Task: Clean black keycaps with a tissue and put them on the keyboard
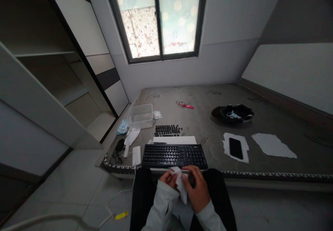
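Holding a white wipe (180, 184) between both hands over the lap: left hand (168, 179) pinches its edge, right hand (199, 189) curls round it. Keyboard (174, 156) just ahead, loose keycaps (168, 130) beyond. Step: readying wipe; next needs a flat fold.

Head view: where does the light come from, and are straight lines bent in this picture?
Head view: daylight enters through the window, which looks washed out; the wardrobe side stays dim; wall and mattress edge lines splay outward, a wide-lens distortion; both hands, left hand and right hand, look slightly soft.
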Available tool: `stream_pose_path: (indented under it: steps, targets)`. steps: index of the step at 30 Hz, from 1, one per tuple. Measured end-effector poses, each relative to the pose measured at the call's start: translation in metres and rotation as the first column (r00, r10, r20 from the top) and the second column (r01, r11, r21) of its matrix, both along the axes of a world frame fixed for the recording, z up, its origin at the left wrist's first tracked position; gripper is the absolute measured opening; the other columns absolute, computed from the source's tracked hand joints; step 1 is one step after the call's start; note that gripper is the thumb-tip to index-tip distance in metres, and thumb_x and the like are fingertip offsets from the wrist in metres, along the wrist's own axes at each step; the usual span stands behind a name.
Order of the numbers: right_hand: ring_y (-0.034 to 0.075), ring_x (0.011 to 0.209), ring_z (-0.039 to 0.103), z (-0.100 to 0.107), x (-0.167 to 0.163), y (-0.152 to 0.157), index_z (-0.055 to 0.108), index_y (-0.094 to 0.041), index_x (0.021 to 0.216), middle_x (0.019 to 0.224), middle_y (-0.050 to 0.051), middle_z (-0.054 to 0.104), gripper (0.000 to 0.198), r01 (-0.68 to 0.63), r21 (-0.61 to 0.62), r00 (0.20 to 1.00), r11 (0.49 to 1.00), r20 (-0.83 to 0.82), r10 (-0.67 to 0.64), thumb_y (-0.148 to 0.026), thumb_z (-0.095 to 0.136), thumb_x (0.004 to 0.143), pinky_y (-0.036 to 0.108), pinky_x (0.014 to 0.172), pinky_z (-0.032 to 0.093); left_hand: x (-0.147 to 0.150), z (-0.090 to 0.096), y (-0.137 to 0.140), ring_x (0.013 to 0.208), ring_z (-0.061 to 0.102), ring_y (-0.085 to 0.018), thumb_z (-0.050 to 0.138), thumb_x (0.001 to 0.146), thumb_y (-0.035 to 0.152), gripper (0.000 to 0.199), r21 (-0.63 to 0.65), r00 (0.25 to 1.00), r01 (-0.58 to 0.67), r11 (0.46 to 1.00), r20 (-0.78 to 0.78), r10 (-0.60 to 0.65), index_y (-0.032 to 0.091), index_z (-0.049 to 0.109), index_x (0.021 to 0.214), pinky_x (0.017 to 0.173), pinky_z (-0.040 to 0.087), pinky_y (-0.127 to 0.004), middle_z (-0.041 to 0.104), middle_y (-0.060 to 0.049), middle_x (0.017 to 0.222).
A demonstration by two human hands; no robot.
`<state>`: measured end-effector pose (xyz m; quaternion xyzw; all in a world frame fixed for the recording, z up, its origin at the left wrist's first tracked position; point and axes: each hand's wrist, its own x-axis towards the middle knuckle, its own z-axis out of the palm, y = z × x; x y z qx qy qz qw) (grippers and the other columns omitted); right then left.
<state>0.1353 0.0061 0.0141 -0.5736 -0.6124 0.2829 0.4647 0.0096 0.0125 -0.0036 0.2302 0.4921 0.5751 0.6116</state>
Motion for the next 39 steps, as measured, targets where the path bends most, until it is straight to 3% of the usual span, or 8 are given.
stream_pose_path:
  steps: [4, 7, 14, 21, 26, 30, 34, 39]
  targets:
    - [0.025, 0.118, 0.056, -0.01, 0.004, 0.006, 0.06, -0.024, 0.121, 0.126, 0.01, 0.061, 0.042, -0.136, -0.078, 0.988, 0.988, -0.089, 0.129, -0.043, 0.052, 0.086, 0.042, 0.103, 0.045, 0.0, 0.01, 0.005, 0.055, 0.065, -0.015, 0.089, 0.032, 0.046, 0.049, -0.055, 0.997, -0.002, 0.998, 0.081, 0.006, 0.012, 0.075, 0.064, 0.058, 0.051, -0.025, 0.075, -0.008, 0.061]
    - [0.024, 0.11, 0.063, -0.011, 0.005, 0.006, 0.065, -0.023, 0.117, 0.119, 0.01, 0.068, 0.04, -0.286, -0.165, 0.95, 0.944, -0.18, 0.257, -0.045, 0.052, 0.086, 0.039, 0.097, 0.049, -0.002, 0.013, 0.007, 0.051, 0.064, -0.016, 0.09, 0.023, 0.045, 0.052, -0.116, 0.994, 0.028, 0.993, 0.113, -0.014, 0.011, 0.073, 0.058, 0.056, 0.05, -0.027, 0.073, -0.007, 0.055]
    - [0.024, 0.099, 0.068, -0.012, 0.006, 0.003, 0.073, -0.021, 0.096, 0.103, 0.01, 0.073, 0.027, -0.138, -0.107, 0.987, 0.985, -0.097, 0.128, -0.04, 0.061, 0.081, 0.037, 0.091, 0.053, -0.002, -0.012, 0.002, 0.053, 0.062, -0.01, 0.088, 0.044, 0.039, 0.035, 0.006, 0.999, -0.029, 1.0, 0.041, 0.029, 0.015, 0.069, 0.061, 0.056, 0.048, -0.022, 0.072, -0.001, 0.057]
    - [0.024, 0.101, 0.068, 0.0, 0.004, 0.001, 0.068, -0.027, 0.114, 0.111, 0.008, 0.072, 0.043, -0.244, -0.012, 0.97, 0.97, -0.004, 0.243, -0.038, 0.071, 0.072, 0.034, 0.09, 0.055, -0.008, -0.004, 0.009, 0.05, 0.058, -0.012, 0.089, 0.025, 0.047, 0.047, -0.097, 0.999, 0.03, 0.995, -0.033, -0.033, 0.013, 0.072, 0.052, 0.055, 0.047, -0.025, 0.068, -0.003, 0.05]
    - [0.022, 0.082, 0.073, -0.001, 0.007, 0.006, 0.076, -0.029, 0.094, 0.091, 0.005, 0.078, 0.024, -0.268, -0.074, 0.953, 0.961, -0.169, 0.252, -0.043, 0.066, 0.077, 0.029, 0.073, 0.059, -0.006, -0.009, 0.003, 0.046, 0.057, -0.011, 0.087, 0.034, 0.051, 0.045, -0.105, 0.999, 0.041, 0.994, -0.026, -0.044, 0.013, 0.073, 0.056, 0.048, 0.045, -0.023, 0.069, -0.003, 0.051]
    - [0.024, 0.073, 0.072, -0.012, 0.009, 0.011, 0.078, -0.023, 0.08, 0.08, 0.007, 0.078, 0.03, -0.184, -0.161, 0.959, 0.97, -0.247, 0.141, -0.05, 0.069, 0.071, 0.03, 0.067, 0.058, 0.001, -0.013, -0.003, 0.039, 0.053, -0.007, 0.081, 0.046, 0.055, 0.044, -0.035, 0.99, 0.041, 0.999, -0.135, -0.045, 0.014, 0.075, 0.062, 0.042, 0.041, -0.018, 0.068, -0.002, 0.047]
    - [0.021, 0.06, 0.067, -0.014, 0.01, 0.013, 0.076, -0.018, 0.072, 0.065, 0.006, 0.075, 0.04, -0.084, -0.255, 0.964, 0.963, -0.266, 0.014, -0.057, 0.067, 0.069, 0.028, 0.054, 0.053, 0.002, -0.001, -0.006, 0.05, 0.064, -0.011, 0.084, 0.045, 0.051, 0.043, 0.033, 0.98, 0.028, 0.999, -0.2, -0.02, 0.015, 0.077, 0.068, 0.05, 0.049, -0.017, 0.075, -0.006, 0.058]
    - [0.022, 0.074, 0.069, 0.004, 0.018, 0.011, 0.077, -0.021, 0.093, 0.081, 0.008, 0.076, 0.04, -0.317, -0.148, 0.935, 0.937, -0.213, 0.283, -0.053, 0.068, 0.071, 0.031, 0.068, 0.054, -0.001, 0.012, -0.006, 0.051, 0.066, -0.012, 0.085, 0.041, 0.051, 0.041, -0.024, 0.98, 0.058, 0.998, -0.191, -0.062, 0.016, 0.075, 0.061, 0.052, 0.052, -0.017, 0.076, -0.004, 0.057]
